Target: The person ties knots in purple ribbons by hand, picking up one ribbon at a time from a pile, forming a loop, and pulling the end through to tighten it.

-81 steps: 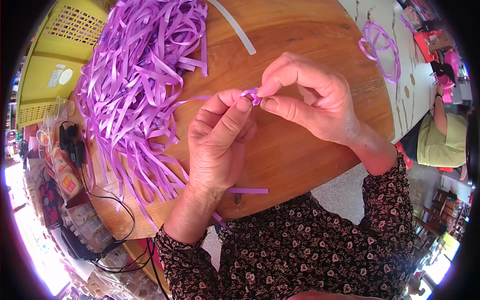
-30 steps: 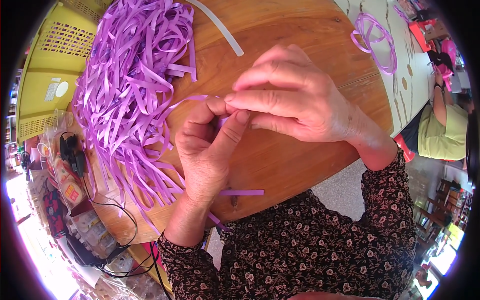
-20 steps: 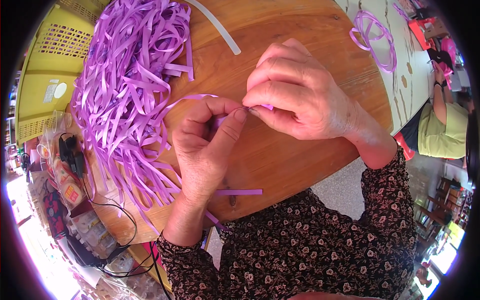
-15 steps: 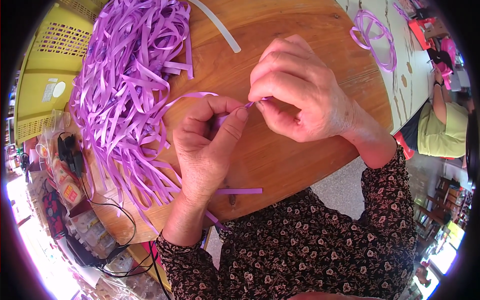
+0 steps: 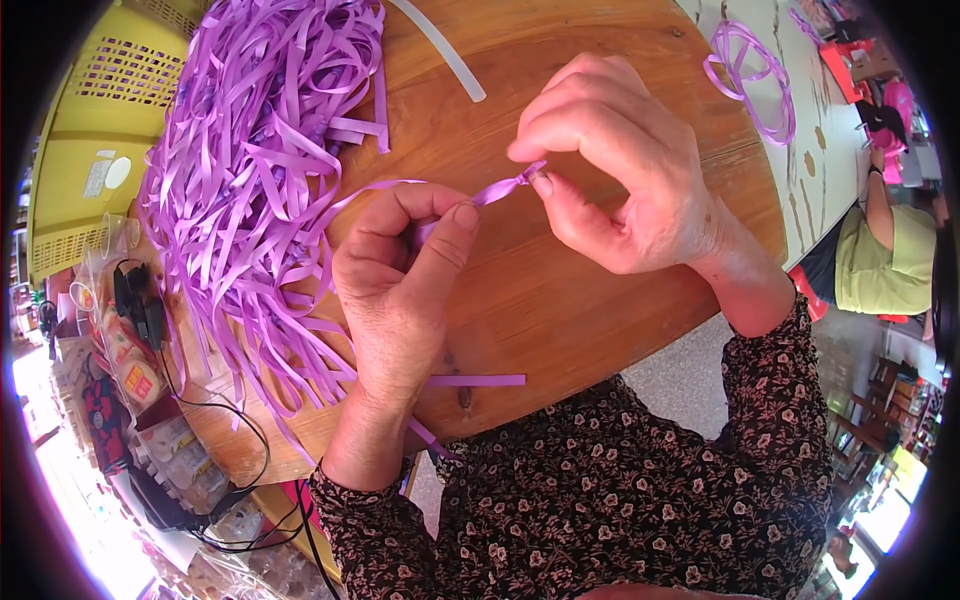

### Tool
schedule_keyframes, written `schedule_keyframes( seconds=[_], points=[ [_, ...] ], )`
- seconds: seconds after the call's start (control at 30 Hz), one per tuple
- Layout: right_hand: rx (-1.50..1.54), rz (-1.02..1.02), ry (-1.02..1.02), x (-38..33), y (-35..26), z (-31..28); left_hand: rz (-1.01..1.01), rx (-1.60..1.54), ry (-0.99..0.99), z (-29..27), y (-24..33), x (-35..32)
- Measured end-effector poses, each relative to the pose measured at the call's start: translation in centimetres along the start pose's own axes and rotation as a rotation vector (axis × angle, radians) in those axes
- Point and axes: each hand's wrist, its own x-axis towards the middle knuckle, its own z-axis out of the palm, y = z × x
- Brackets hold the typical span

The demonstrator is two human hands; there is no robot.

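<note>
At centre, the left hand pinches a purple ribbon, its fingers covering part. The right hand has its thumb against the knotted end; whether it grips is unclear. Upper left, the ribbon pile, cut off at the frame's top, overlaps a yellow basket.

A wooden table has a brown, grained top. A tangled pile of purple ribbons covers its left part; a translucent strip lies near the pile; a ribbon end lies by the near edge. Beyond the right edge, a white table bears a loose ribbon coil.
</note>
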Motion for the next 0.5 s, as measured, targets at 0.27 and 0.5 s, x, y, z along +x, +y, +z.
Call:
schedule_keyframes(
  seconds=[0.27,0.5],
  points=[
    [0.111,-0.037,0.026,0.2,0.2,0.6,-0.007,-0.066,0.004,-0.1,-0.1,0.0],
    [-0.01,-0.047,-0.025,-0.4,0.0,0.9,0.004,-0.041,0.006,0.1,0.0,-0.1]
  ],
)
